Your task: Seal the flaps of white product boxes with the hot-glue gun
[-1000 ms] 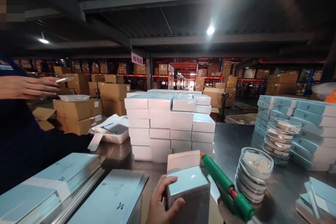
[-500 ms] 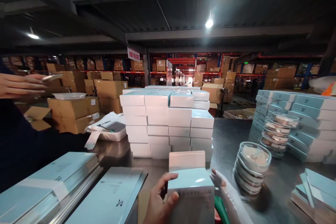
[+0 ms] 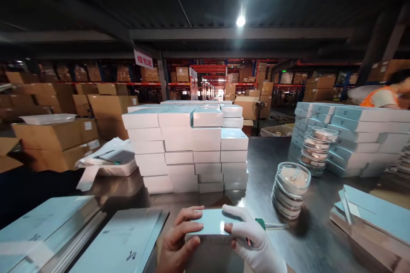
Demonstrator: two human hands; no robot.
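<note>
A light-blue and white carton (image 3: pixel 213 222) stands upright at the lower middle, its top closed. My bare left hand (image 3: pixel 181 236) is wrapped round its left side, fingertips lying on the top. On the right side, my right hand (image 3: pixel 253 236), in a white glove with some fingertips uncovered, grips the same carton along its top edge. Part of a green-handled tool (image 3: pixel 260 223) with a metal end shows just beyond the glove; the rest is hidden. Flat light-blue sheets (image 3: pixel 118 239) lie left of my left hand.
Stacked white cartons (image 3: pixel 179 158) form a wall ahead. Clear round dishes (image 3: pixel 291 190) are piled to the right, before more blue cartons (image 3: pixel 355 136). Flat blue card (image 3: pixel 374 217) lies at right, a white basket (image 3: pixel 120 168) at left. Another person (image 3: pixel 382 96) is at far right.
The carton's raised flap is now down. My right hand has come onto the carton's top, and my left fingers have moved over it. My view has turned right; the other person's hand at left is gone.
</note>
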